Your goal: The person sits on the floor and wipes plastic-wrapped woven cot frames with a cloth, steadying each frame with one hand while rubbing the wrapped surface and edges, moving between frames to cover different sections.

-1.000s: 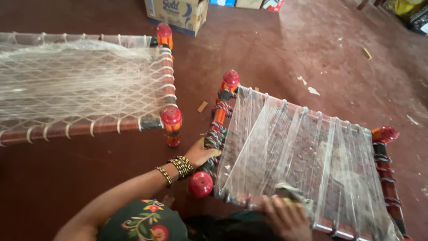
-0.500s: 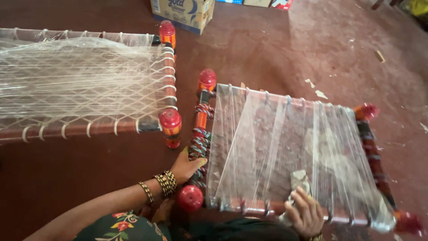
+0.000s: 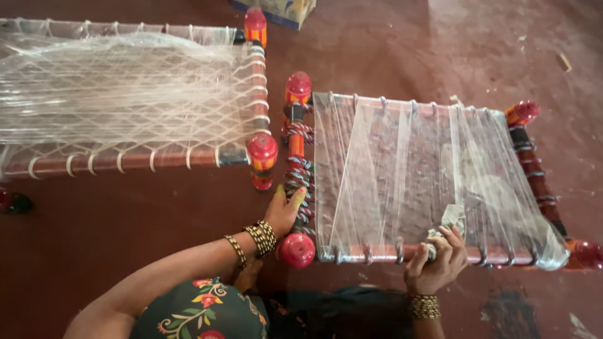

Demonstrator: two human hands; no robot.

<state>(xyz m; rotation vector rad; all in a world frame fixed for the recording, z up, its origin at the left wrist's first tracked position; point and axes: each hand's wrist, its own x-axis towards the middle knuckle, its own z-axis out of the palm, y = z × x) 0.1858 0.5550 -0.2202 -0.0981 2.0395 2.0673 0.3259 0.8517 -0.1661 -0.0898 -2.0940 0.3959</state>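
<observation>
A small wooden cot frame (image 3: 295, 141) with red knobs lies on the floor in front of me, strung with clear plastic strips (image 3: 402, 169). My left hand (image 3: 286, 210), with bangles at the wrist, grips the frame's left rail, which is wrapped in coloured cord. My right hand (image 3: 438, 258) rests on the near rail and holds a crumpled bunch of the clear plastic strip (image 3: 451, 220). A red knob (image 3: 297, 250) marks the near left corner, between my hands.
A second, larger cot (image 3: 125, 100) with a woven white net stands to the left, its red leg (image 3: 262, 157) close to my left hand. A cardboard box (image 3: 276, 9) sits at the top edge. The floor (image 3: 125, 220) is dark red, with scraps at the far right.
The view has shifted, so the small cot now sits squarer and further right. My right hand has moved onto the near rail with the plastic bunch. My left hand stays on the left rail.
</observation>
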